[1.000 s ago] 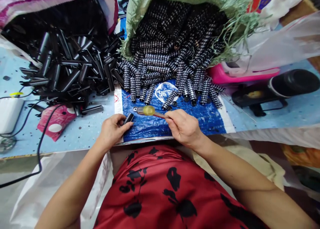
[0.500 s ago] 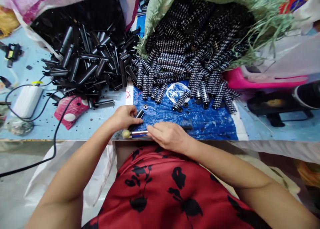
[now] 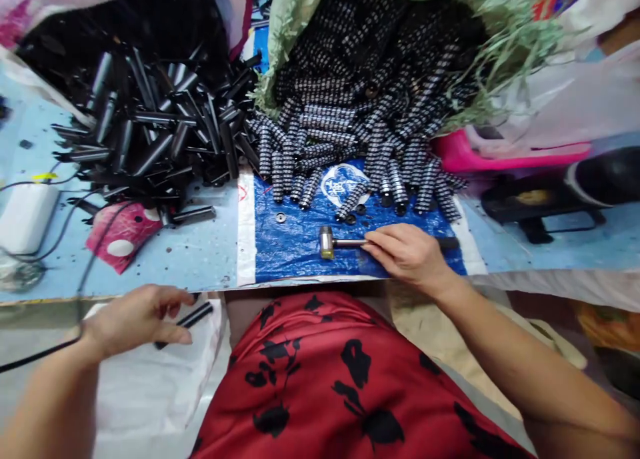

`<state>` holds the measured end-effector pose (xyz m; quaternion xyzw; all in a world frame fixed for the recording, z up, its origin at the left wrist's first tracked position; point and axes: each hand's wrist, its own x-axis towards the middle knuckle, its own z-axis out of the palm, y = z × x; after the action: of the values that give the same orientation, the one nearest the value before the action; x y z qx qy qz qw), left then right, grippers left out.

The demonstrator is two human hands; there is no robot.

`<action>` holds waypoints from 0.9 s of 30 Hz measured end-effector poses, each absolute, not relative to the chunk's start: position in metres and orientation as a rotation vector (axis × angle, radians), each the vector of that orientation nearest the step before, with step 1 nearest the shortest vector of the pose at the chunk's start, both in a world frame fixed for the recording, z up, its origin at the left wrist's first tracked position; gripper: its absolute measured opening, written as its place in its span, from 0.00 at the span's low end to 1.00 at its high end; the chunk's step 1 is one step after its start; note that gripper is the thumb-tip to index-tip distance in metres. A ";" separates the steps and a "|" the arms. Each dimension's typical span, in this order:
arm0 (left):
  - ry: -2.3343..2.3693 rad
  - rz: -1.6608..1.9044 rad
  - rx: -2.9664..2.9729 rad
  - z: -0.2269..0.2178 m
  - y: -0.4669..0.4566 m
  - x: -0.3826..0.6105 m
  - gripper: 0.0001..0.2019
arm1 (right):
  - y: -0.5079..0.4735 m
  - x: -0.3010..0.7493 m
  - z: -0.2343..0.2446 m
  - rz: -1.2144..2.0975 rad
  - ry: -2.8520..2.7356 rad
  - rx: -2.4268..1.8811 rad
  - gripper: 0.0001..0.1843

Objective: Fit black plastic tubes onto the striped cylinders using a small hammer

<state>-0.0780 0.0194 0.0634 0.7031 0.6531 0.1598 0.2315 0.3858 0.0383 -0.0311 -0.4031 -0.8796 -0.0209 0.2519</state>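
My left hand (image 3: 143, 319) is beyond the table's front edge, over a white plastic bag (image 3: 150, 392). Its thumb and fingers are apart. A short black tube (image 3: 197, 314) shows slantwise just beneath them, partly hidden by the thumb, and looks loose from the grip. Over the blue sheet (image 3: 295, 259), my right hand (image 3: 407, 252) is closed around the handle of a small mallet (image 3: 327, 242). The mallet's metal head points left and has a yellowish face; the dark handle end sticks out to the right of the hand.
Black tubes (image 3: 155, 152) spill from a sack at left. Patterned black-and-white cylinders (image 3: 327, 122) spill from a green woven sack (image 3: 283, 39). A small washer (image 3: 281, 217) lies on the sheet. A pink pouch (image 3: 123, 235) and cable lie left; a pink basin (image 3: 525, 159) and black machine (image 3: 550, 189) stand right.
My left hand has moved left and down off the table with the black tube, and its fingers have parted. My right hand has carried the mallet rightward, away from the table edge.
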 end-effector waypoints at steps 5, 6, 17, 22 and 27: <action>2.001 0.296 2.163 0.052 0.054 -0.068 0.10 | 0.065 0.374 -0.017 -0.079 -2.403 -1.069 0.18; 2.030 0.251 2.232 0.045 0.062 -0.070 0.09 | 0.072 0.369 -0.012 -0.091 -2.432 -1.071 0.20; 2.071 0.778 2.383 0.007 0.098 -0.082 0.08 | 0.130 0.343 -0.020 -0.260 -2.687 -0.938 0.11; 1.997 1.136 1.989 0.008 0.098 -0.059 0.14 | 0.127 0.344 -0.019 -0.161 -2.716 -0.965 0.17; 1.858 1.177 1.464 0.009 0.082 -0.017 0.12 | 0.133 0.342 -0.015 -0.007 -2.667 -1.006 0.13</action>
<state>-0.0171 0.0818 0.0095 0.5370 0.6814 0.4315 0.2473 0.3425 0.1325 -0.0147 -0.3493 -0.9257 -0.0025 0.1450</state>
